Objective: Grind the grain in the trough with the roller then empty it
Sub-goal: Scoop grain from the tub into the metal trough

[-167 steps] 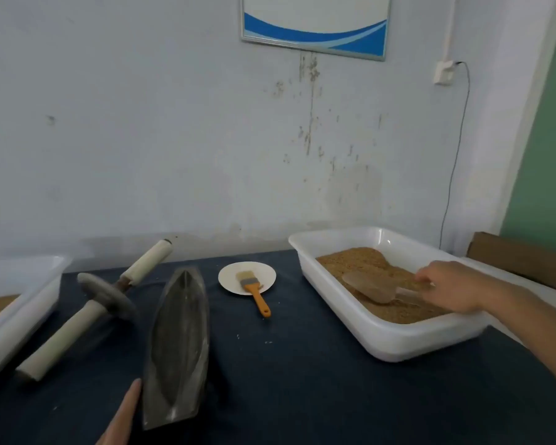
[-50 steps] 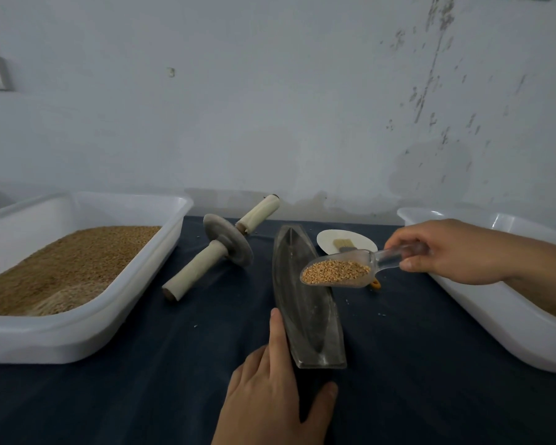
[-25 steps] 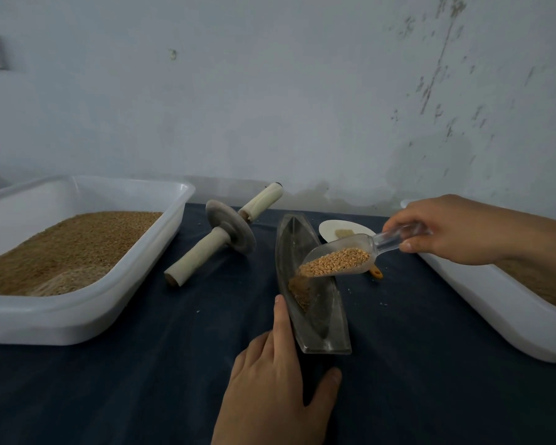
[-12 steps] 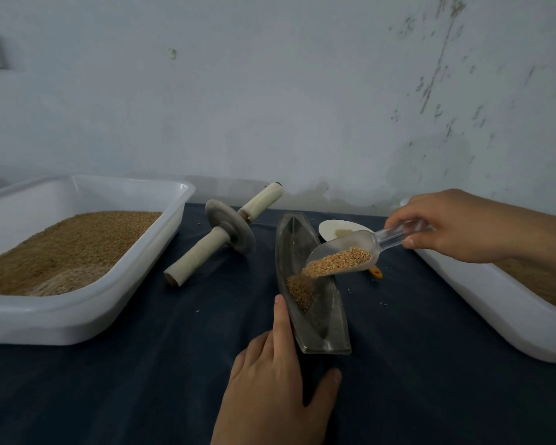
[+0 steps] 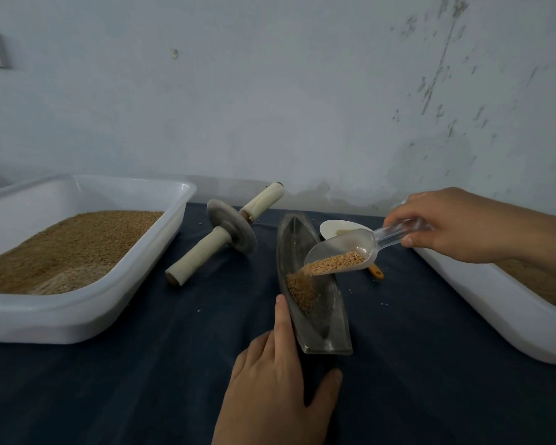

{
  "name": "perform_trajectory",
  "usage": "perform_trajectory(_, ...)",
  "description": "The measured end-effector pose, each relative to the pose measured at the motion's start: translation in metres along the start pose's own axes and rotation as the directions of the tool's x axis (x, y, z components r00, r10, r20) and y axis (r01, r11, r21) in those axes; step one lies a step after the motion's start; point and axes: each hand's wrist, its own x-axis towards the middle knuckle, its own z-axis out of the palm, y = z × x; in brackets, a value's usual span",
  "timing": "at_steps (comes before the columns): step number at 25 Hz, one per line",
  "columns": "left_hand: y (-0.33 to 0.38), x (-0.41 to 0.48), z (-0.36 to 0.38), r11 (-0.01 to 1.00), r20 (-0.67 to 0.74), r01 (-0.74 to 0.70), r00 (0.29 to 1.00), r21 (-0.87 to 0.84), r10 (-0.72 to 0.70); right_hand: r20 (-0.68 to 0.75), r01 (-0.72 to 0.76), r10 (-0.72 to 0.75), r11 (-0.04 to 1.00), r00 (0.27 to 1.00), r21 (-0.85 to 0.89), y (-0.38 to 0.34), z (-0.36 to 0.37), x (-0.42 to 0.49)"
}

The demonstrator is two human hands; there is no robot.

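A long grey boat-shaped trough [image 5: 321,319] lies lengthwise on the dark cloth at centre. A small heap of tan grain [image 5: 300,289] sits in its middle. My right hand [image 5: 456,223] grips the handle of a clear plastic scoop [image 5: 344,250], tilted down to the left over the trough, and grain runs off its lip into the heap. My left hand [image 5: 278,385] braces the trough's near end, index finger along its left wall and thumb past the end. The roller [image 5: 228,229], a grey stone disc on a pale wooden axle, lies free to the trough's left.
A white tub [image 5: 161,248] holding tan grain stands at the left. A second white tub [image 5: 501,309] with grain is at the right edge, under my right forearm. Behind the scoop sit a small white plate [image 5: 334,226] and an orange brush handle [image 5: 377,272]. Stray grains dot the cloth.
The scoop has tipped further and emptied partly; the heap of grain in the trough has grown. My left hand stays on the trough's near end.
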Motion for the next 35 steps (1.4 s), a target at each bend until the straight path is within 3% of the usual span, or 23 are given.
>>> perform_trajectory(27, -0.001, 0.0, 0.001, 1.0, -0.005, 0.0, 1.0, 0.003, 0.0, -0.044, -0.021, 0.017, 0.997, 0.999, -0.081, -0.004, 0.002, -0.003)
perform_trajectory(35, 0.0, -0.001, 0.0, 1.0, -0.004, -0.003, 1.0, 0.01, 0.003, -0.109, -0.009, -0.011, 0.984, 0.994, -0.18, -0.015, 0.008, -0.002)
